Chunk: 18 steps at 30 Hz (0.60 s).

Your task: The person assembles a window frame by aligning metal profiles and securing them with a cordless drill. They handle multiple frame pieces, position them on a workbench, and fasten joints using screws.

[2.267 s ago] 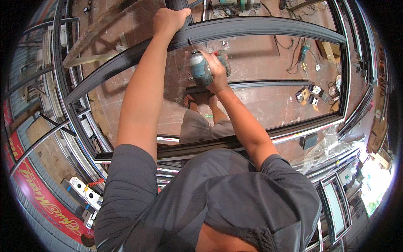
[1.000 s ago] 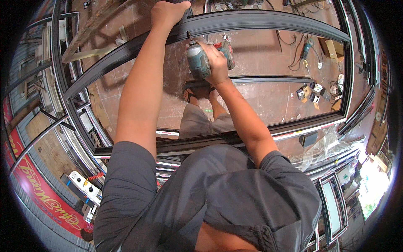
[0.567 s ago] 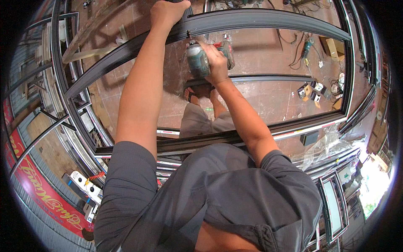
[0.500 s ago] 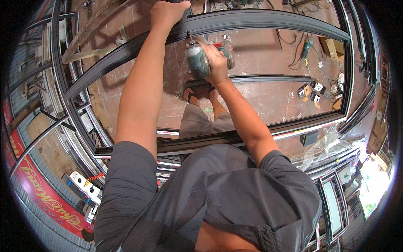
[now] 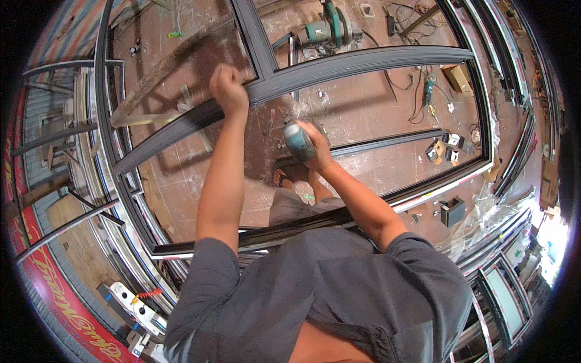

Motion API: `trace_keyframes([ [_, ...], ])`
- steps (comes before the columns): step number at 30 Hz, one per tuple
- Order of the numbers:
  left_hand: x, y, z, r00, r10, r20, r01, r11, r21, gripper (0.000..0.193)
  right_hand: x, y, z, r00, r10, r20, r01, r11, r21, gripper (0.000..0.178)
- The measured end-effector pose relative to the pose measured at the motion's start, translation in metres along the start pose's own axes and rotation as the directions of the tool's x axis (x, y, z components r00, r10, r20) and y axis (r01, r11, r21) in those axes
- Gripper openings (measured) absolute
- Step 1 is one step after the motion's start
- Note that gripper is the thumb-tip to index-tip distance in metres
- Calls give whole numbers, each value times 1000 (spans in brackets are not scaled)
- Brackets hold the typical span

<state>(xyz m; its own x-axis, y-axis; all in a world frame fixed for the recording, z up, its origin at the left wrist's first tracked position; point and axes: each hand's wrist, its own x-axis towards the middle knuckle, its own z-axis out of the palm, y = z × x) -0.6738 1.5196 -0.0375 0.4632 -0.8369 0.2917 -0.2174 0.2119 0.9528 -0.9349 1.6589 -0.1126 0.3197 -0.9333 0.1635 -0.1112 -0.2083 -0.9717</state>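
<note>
My right hand (image 5: 318, 148) is wrapped round a teal and grey cordless drill (image 5: 298, 143), slightly blurred, held inside the near opening of a large dark metal window frame (image 5: 339, 63). The drill is apart from the frame's crossbar, its front end turned away from me. Beside the joint where an upright bar (image 5: 249, 36) meets that crossbar is my left hand (image 5: 229, 91), its fingers curled closed and partly blurred. Whatever it may hold is hidden. Below my left forearm, the frame's near rail (image 5: 278, 237) crosses close to my body.
On the floor beyond stands a green cut-off saw (image 5: 330, 30). To the right lie a green angle grinder (image 5: 429, 91) with its cord, a cardboard box (image 5: 457, 78) and several small boxes (image 5: 445, 148). More metal profiles are at both sides, with a power strip (image 5: 136, 305) lower left.
My view has tilted so more of the far floor shows. My left hand has come off the upright bar to its left. The drill has drawn back from the crossbar.
</note>
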Motion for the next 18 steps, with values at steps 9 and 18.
trace_keyframes([
  [9, -170, 33, -70, 302, -926, 225, 808, 124, -576, 21, -61, -83, -6, 967, 226, 117, -239, 965, 111, 76],
  [18, -184, 56, -77, 493, -738, 462, 760, 106, -642, 17, -66, -110, -6, 950, 143, 279, -165, 985, 57, 74],
])
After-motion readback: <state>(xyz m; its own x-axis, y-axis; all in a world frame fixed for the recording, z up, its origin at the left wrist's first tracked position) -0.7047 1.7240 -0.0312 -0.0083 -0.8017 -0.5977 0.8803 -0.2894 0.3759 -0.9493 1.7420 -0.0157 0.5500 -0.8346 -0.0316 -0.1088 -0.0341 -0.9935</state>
